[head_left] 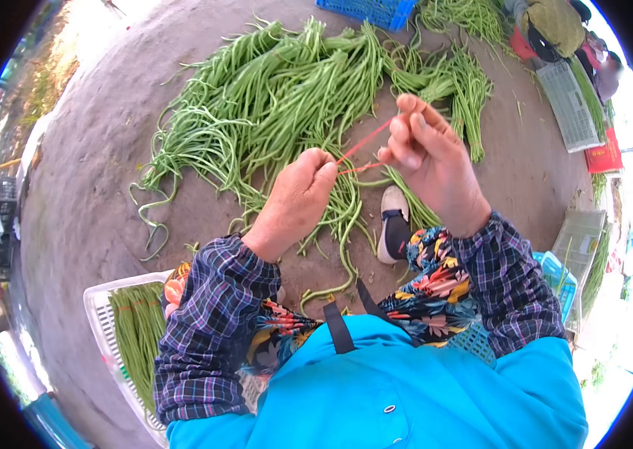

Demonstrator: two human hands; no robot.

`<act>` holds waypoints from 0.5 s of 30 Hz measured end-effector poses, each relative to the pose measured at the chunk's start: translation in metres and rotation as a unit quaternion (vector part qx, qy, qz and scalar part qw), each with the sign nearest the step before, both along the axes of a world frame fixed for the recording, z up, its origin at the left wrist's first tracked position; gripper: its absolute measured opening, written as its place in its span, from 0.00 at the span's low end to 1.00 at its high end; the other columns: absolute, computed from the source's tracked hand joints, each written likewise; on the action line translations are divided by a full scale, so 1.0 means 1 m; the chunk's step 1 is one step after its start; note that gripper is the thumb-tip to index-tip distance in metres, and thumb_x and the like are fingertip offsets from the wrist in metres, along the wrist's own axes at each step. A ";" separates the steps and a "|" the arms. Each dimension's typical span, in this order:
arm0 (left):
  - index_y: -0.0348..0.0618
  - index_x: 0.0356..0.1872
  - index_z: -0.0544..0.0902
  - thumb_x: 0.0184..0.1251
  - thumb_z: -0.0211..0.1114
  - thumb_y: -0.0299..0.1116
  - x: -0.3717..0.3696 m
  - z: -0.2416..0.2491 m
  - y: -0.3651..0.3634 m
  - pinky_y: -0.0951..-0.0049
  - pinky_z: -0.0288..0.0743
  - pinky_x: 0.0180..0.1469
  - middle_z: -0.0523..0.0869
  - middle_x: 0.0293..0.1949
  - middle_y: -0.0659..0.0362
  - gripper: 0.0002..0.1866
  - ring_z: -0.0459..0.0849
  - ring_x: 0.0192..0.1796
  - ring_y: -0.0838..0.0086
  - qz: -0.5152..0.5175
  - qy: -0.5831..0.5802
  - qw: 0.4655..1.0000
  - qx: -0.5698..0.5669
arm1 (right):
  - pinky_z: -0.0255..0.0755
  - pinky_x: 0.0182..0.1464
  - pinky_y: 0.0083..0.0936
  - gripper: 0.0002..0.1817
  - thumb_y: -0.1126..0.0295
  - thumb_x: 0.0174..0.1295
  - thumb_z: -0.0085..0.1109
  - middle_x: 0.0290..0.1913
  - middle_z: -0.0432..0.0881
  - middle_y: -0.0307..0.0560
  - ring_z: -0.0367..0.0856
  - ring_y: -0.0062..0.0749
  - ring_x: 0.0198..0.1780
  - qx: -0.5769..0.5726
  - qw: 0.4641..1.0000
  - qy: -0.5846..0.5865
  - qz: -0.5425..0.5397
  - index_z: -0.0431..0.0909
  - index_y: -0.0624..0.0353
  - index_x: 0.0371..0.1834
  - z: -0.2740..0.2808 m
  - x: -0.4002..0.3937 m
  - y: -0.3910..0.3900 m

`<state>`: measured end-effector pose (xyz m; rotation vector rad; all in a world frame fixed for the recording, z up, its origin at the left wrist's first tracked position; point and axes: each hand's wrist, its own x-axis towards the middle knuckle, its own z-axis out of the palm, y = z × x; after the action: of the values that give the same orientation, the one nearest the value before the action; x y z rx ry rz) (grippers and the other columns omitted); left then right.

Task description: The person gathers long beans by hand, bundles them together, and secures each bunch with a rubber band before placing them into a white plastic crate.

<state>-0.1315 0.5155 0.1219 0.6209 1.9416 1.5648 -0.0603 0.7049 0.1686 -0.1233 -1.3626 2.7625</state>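
Note:
My left hand [297, 198] and my right hand [428, 153] are raised in front of me, each pinching one end of a thin red rubber band [361, 146] stretched taut between them. Both wrists wear plaid sleeves. Beneath the hands a big loose heap of long green beans [286, 97] lies spread on the bare ground. A few stray beans curl toward my shoe [391, 221].
A white plastic crate [103, 329] with bundled long beans stands at my lower left. A blue crate [372, 9] sits at the far top, another blue basket [559, 277] at my right. Grey crates [567, 105] and another person [563, 30] are at the upper right.

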 end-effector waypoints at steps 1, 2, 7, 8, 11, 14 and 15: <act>0.38 0.37 0.73 0.73 0.49 0.33 0.006 0.005 0.003 0.83 0.63 0.29 0.71 0.23 0.67 0.09 0.68 0.26 0.85 -0.041 -0.008 0.999 0.017 | 0.71 0.39 0.20 0.11 0.68 0.71 0.44 0.35 0.73 0.37 0.64 0.14 0.25 0.023 1.000 -0.008 -0.016 0.72 0.56 0.53 -0.002 0.002 0.004; 0.38 0.39 0.73 0.74 0.48 0.33 0.008 0.012 0.004 0.83 0.65 0.32 0.73 0.25 0.66 0.09 0.70 0.28 0.84 -0.062 -0.067 0.995 0.034 | 0.67 0.31 0.13 0.11 0.71 0.70 0.45 0.37 0.74 0.38 0.62 0.12 0.23 0.017 1.000 -0.013 -0.015 0.73 0.57 0.52 -0.006 0.004 0.005; 0.37 0.50 0.73 0.76 0.46 0.36 -0.002 0.043 -0.005 0.81 0.71 0.38 0.78 0.33 0.63 0.14 0.75 0.33 0.82 0.031 -0.087 0.990 0.106 | 0.58 0.24 0.06 0.12 0.74 0.68 0.47 0.39 0.78 0.42 0.63 0.10 0.22 0.080 0.995 -0.032 0.045 0.73 0.59 0.53 -0.001 0.018 0.044; 0.37 0.51 0.73 0.76 0.46 0.36 -0.004 0.044 -0.010 0.80 0.71 0.39 0.78 0.34 0.63 0.14 0.75 0.34 0.81 0.051 -0.071 0.989 0.117 | 0.58 0.23 0.06 0.12 0.74 0.68 0.46 0.40 0.79 0.42 0.63 0.10 0.22 0.192 0.979 -0.067 0.019 0.73 0.59 0.53 0.000 0.021 0.061; 0.37 0.52 0.73 0.75 0.47 0.36 -0.011 0.042 -0.024 0.79 0.69 0.41 0.77 0.36 0.62 0.15 0.74 0.36 0.80 0.066 -0.027 0.991 0.110 | 0.64 0.24 0.08 0.15 0.77 0.66 0.45 0.47 0.79 0.42 0.70 0.11 0.25 0.338 0.930 -0.145 0.006 0.72 0.59 0.55 -0.004 0.036 0.121; 0.37 0.51 0.74 0.75 0.48 0.36 -0.004 0.045 -0.025 0.79 0.66 0.41 0.76 0.36 0.62 0.14 0.73 0.36 0.80 0.084 -0.034 0.992 0.088 | 0.73 0.29 0.12 0.18 0.77 0.64 0.47 0.51 0.78 0.42 0.78 0.17 0.33 0.394 0.880 -0.263 -0.020 0.70 0.59 0.57 -0.025 0.059 0.166; 0.37 0.51 0.74 0.74 0.48 0.36 -0.003 0.045 -0.025 0.80 0.66 0.42 0.75 0.35 0.62 0.14 0.73 0.36 0.80 0.095 -0.022 0.993 0.069 | 0.75 0.32 0.14 0.20 0.77 0.62 0.47 0.53 0.77 0.42 0.80 0.21 0.38 0.419 0.856 -0.301 -0.020 0.69 0.59 0.58 -0.040 0.070 0.182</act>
<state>-0.1350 0.4901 0.1672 0.4640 1.9186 1.8261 0.0095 0.8867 0.1286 -0.9915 -2.5103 1.8770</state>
